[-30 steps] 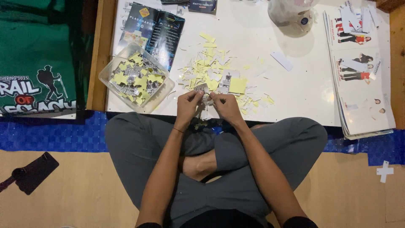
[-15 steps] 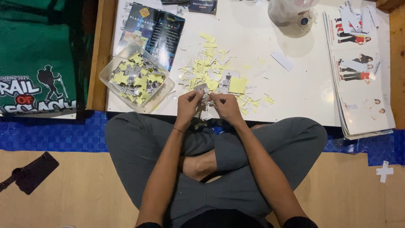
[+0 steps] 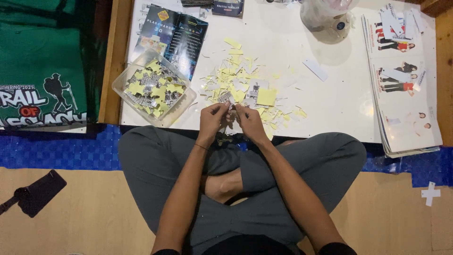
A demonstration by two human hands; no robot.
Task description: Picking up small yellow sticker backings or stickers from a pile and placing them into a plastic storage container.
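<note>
Down at the bottom of the view, two bare forearms run up from the person's lap, over crossed legs in grey trousers [image 3: 155, 165], with a bare foot tucked in between. Up at the near edge of the white table [image 3: 339, 104], the left hand [image 3: 212, 122] and the right hand [image 3: 250, 123] meet, fingertips pressed together on a small printed paper piece [image 3: 230, 105] held between them; it is too small to make out more than grey print on white. Both hands pinch it from either side, thumbs and forefingers closed, the other fingers curled in. Just beyond the hands lies a scatter of yellow and white paper scraps [image 3: 236, 78] across the tabletop, with a larger yellow square [image 3: 266, 97] just right of the hands. To the left of the scraps sits a clear plastic tray [image 3: 185, 105], angled, filled with yellow backings and small printed pieces. Behind the tray, a dark glossy leaflet [image 3: 181, 35] lies flat. Over on the right edge of the table, a stack of printed sheets [image 3: 406, 108] showing small standing figures hangs slightly over the rim. At the far side, a clear plastic container [image 3: 325, 16] stands near the top edge. Off the table to the left, a green cloth with white print [image 3: 42, 61] lies beside it, and a blue mat [image 3: 61, 151] runs under the table's near edge.
</note>
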